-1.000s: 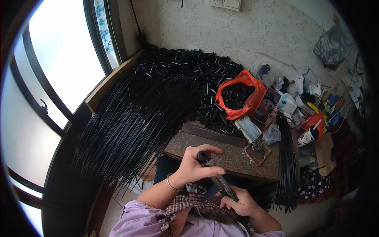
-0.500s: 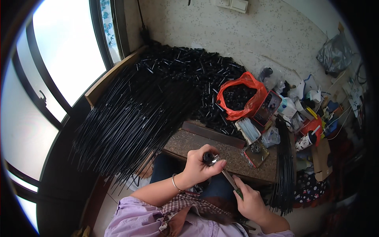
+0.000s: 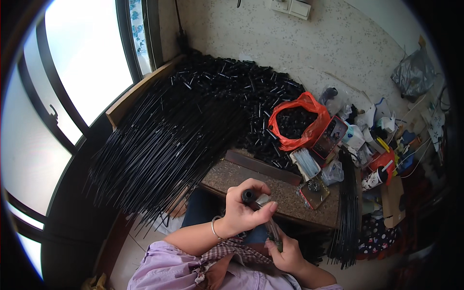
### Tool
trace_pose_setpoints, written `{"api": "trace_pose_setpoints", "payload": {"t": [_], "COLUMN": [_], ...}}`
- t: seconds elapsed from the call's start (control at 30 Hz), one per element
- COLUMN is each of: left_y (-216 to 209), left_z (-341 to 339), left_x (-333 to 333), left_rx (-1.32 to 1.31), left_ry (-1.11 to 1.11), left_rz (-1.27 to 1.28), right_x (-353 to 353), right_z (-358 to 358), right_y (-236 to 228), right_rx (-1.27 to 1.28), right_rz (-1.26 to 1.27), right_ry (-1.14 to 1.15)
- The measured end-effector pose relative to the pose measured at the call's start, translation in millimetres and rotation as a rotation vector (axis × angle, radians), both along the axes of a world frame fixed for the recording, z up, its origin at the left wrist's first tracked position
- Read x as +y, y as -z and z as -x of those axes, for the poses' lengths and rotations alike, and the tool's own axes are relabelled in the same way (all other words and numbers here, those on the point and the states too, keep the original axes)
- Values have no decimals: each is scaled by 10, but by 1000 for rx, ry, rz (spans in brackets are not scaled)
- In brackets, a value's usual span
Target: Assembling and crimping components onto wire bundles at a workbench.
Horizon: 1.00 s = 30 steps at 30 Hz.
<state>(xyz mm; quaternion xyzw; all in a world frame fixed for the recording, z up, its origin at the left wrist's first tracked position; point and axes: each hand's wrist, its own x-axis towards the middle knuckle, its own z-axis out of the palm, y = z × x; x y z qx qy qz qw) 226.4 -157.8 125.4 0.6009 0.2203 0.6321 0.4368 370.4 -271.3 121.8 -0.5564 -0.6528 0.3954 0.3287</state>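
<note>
Clamping down on a short black tube (image 3: 249,195), left hand (image 3: 241,212) wrapped tight, tube end poking up above the knuckles. Right hand (image 3: 286,253) lower and nearer the body, grip closed round the bottom of a thin dark rod (image 3: 271,227) that runs up into the tube. Both hands hovering just this side of the speckled stone bench (image 3: 270,191), over the lap. Compared with a second ago: left hand dropped closer in, right hand slid further down the rod, the two parts now lined up end to end — looks like the rod being seated in the tube, judging by the alignment. Out past the bench: a dark flat bar (image 3: 263,166) lying along its far edge, a small tin of bits (image 3: 314,192) at its right end. Beyond the bench, a huge heap of long black rods (image 3: 164,140) fanned left, a pile of short black tubes (image 3: 241,92) behind, an orange bag (image 3: 297,121) full of dark pieces. Right of the bench, a standing bundle of black rods (image 3: 349,203) and mixed clutter.
</note>
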Motion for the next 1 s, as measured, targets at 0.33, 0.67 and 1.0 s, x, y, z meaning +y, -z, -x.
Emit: {"api": "trace_pose_setpoints", "payload": {"t": [0.33,0.67,1.0], "left_y": [-115,-1,-378], "left_z": [116,197,282], "left_x": [19,-32,175], "left_rx": [118,97,-439], "left_ry": [214,486,489], "left_rz": [56,150,-18], "right_x": [202,587,423], "right_z": [-429,-1017,-1042], "right_y": [135,1183,1088], "right_rx": [65,-826,-714], "right_rz": [-43,-132,-421], "right_ry": [87,369,290]}}
